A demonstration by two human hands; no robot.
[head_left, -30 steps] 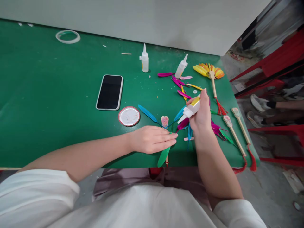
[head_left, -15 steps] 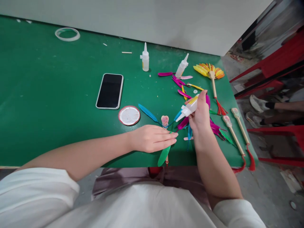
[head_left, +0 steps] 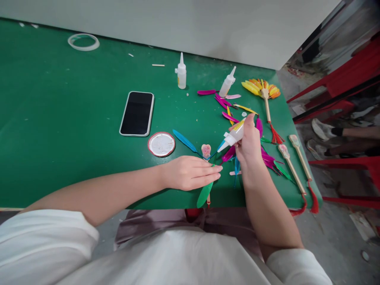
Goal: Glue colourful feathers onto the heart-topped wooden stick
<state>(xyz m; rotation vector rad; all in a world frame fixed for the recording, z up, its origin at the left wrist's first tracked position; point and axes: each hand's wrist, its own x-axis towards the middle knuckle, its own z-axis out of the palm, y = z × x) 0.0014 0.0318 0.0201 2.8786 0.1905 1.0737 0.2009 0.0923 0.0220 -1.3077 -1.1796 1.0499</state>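
Observation:
My right hand (head_left: pixel 251 144) grips a small white glue bottle (head_left: pixel 236 134) with a yellow label, its nozzle tilted down to the left over a blue feather. My left hand (head_left: pixel 192 173) has its fingers pressed together around a green feather (head_left: pixel 204 194), whose broad end points toward me; the thumb is hidden. Beneath those fingers lies a wooden fan handle with a pinkish heart-shaped head (head_left: pixel 206 150). Blue feathers spread from that head, one to the left (head_left: pixel 184 141). Magenta feathers (head_left: pixel 228 154) lie between the hands.
A phone (head_left: pixel 137 114) and a round lid (head_left: pixel 161 144) lie to the left. Two glue bottles (head_left: pixel 181 75) stand farther back. At the right are a yellow-orange feather fan (head_left: pixel 265 95) and two tasselled handles (head_left: pixel 292 168). A tape roll (head_left: pixel 83 42) lies far left. Another person's legs show beyond the table.
My right hand has moved slightly left and down with the glue bottle, bringing the nozzle closer to the fan head. My left hand stays in place.

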